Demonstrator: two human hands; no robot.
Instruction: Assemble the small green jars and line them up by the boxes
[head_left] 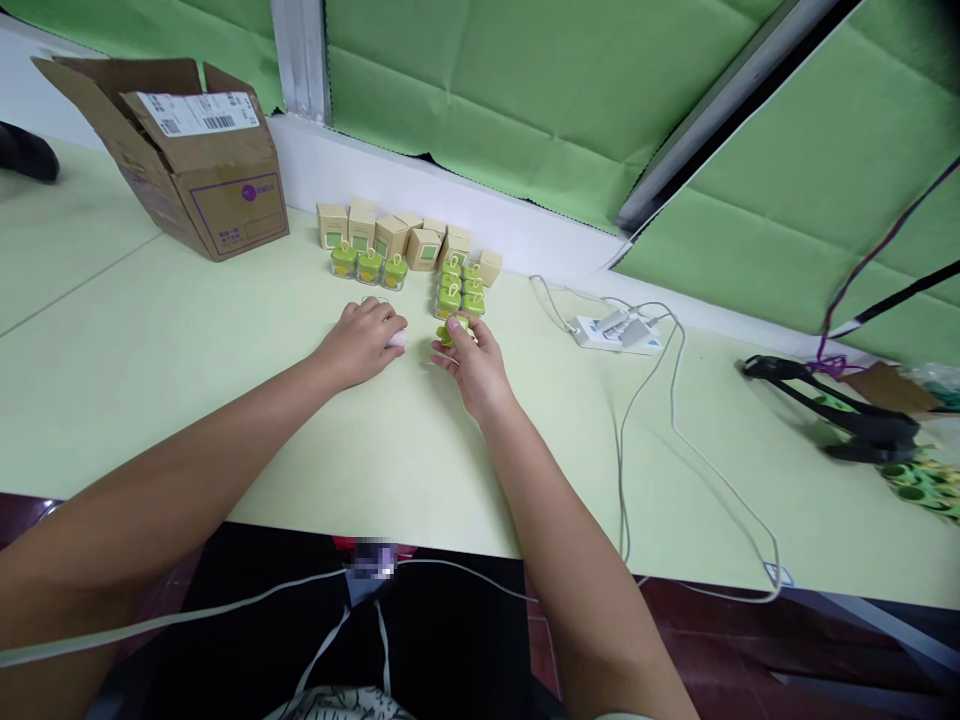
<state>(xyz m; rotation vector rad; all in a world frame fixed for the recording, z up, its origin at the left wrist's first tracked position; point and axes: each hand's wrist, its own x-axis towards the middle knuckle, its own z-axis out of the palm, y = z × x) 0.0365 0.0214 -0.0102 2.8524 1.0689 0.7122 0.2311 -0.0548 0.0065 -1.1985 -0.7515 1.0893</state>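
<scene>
My left hand point(361, 342) is closed around a small whitish object point(397, 340), mostly hidden by the fingers. Just to its right, my right hand point(478, 362) pinches a green lid point(445, 334) between thumb and fingers; whether a jar is attached to it I cannot make out. Beyond the right hand stands a tight block of several small clear jars with green loop-topped lids point(450, 296). Three more such jars point(368, 266) stand in a row beyond the left hand.
Behind the jars several small kraft boxes point(390, 236) line the wall. An open cardboard carton point(232, 205) stands at the back left. On the right are a white power strip point(616, 334), loose white cables point(679, 400) and a black strap-like object point(832, 405).
</scene>
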